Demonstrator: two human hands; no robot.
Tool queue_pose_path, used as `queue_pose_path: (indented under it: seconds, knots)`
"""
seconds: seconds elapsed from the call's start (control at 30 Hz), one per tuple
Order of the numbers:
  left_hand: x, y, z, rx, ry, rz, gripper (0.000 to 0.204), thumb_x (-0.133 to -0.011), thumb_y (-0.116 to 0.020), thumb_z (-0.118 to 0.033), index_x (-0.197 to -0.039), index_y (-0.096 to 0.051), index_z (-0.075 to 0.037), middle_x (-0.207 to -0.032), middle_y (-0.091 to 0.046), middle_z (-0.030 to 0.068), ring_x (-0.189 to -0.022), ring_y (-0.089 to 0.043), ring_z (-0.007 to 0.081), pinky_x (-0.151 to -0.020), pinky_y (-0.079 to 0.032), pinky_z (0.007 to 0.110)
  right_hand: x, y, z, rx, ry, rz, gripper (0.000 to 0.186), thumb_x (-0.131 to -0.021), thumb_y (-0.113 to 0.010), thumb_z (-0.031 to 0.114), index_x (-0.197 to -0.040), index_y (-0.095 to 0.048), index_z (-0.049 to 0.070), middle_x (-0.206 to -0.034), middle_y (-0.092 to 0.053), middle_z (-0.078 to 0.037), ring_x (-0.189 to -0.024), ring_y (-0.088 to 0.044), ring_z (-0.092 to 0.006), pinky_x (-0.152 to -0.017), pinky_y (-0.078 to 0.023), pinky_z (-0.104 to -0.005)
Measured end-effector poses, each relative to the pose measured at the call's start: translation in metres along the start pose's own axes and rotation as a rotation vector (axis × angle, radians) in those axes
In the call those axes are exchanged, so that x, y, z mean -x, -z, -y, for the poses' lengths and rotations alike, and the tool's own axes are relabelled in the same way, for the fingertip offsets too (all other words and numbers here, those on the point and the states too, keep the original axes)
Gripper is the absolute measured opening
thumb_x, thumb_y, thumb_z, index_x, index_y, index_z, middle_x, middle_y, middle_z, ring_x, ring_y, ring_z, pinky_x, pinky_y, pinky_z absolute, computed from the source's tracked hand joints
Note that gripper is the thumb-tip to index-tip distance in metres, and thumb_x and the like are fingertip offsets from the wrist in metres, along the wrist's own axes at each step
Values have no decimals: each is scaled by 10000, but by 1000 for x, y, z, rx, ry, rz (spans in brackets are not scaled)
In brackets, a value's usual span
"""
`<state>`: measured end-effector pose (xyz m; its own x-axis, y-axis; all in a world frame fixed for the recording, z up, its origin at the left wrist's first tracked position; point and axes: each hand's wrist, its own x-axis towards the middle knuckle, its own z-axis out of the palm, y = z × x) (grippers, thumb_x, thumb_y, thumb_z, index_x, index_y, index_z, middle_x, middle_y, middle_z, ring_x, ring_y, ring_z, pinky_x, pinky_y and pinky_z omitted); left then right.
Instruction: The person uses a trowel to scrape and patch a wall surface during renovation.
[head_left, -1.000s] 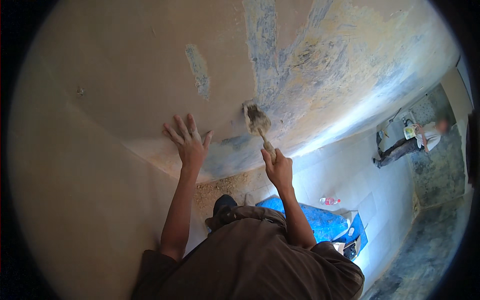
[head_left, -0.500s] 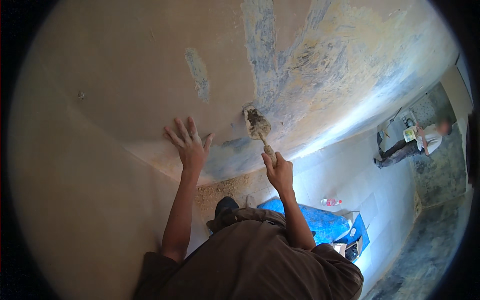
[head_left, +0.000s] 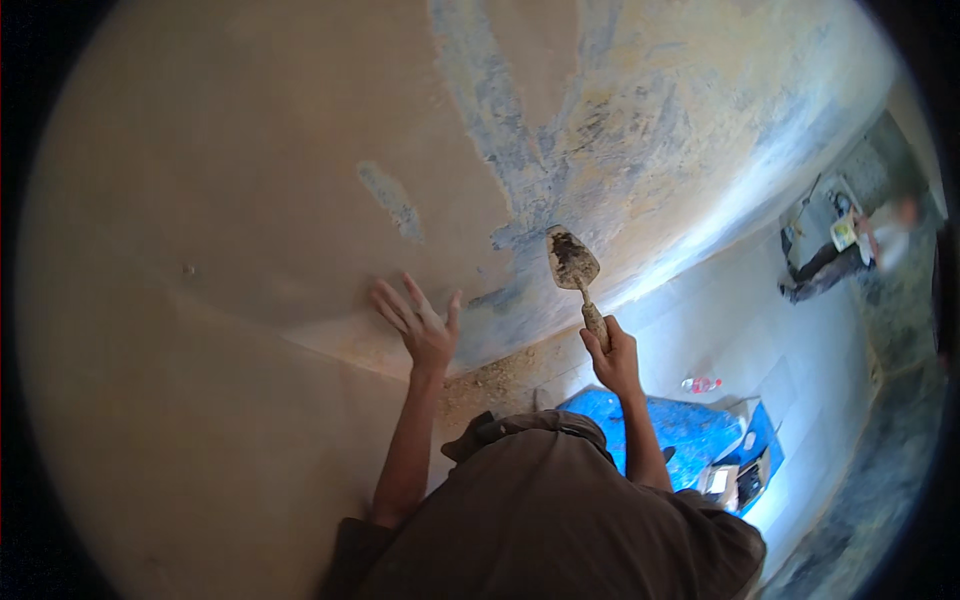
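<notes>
My right hand (head_left: 615, 355) is closed round the handle of a small pointed trowel (head_left: 573, 262). Dark residue covers part of its pale, crusted blade. The blade's tip lies by the lower end of a grey scraped patch on the beige wall (head_left: 290, 130); whether it touches the surface I cannot tell. To the left of the trowel, my left hand (head_left: 425, 325) is held at the wall with fingers spread and nothing in it. Whether its fingertips touch the wall is unclear. A narrow scraped strip (head_left: 392, 202) shows above that hand.
Crumbled debris (head_left: 490, 385) lies along the wall's foot. On the floor at right are a blue sheet (head_left: 680, 435), an open box (head_left: 735, 485) and a clear bottle with red (head_left: 702, 384). Farther right, another person (head_left: 850, 250) sits by the wall holding a container.
The whole view has shifted and turned a little. Along the wall, the trowel has moved right, off the spot where its tip was. My left hand has also moved slightly right.
</notes>
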<state>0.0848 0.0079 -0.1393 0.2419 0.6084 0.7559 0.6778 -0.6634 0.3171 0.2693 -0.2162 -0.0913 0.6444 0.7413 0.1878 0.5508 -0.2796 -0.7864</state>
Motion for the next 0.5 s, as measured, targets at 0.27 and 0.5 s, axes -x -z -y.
queue_pose_path:
  seconds: [0.27,0.5]
  knots:
    - [-74,-34,-51,-179,-400,46,721,-874,-561,-470,-1474,-300,-165,-1554,-183,86,-1424,-160,323,-1124,-169,577,-27,16,-8,45,2,51,294,-882,-639,268,-864,-536,-7,-591,-531,-196,-534,-548,-366,-503,-399,-400]
    - [-9,-36,-46,299,-833,742,717,-818,-608,-455,-1433,-380,-166,-1544,-243,43,-1423,-218,239,-1164,-168,445,-25,18,-30,-37,7,-135,295,-883,-652,254,-799,-524,2,-555,-507,-170,-459,-488,-249,-470,-384,-361]
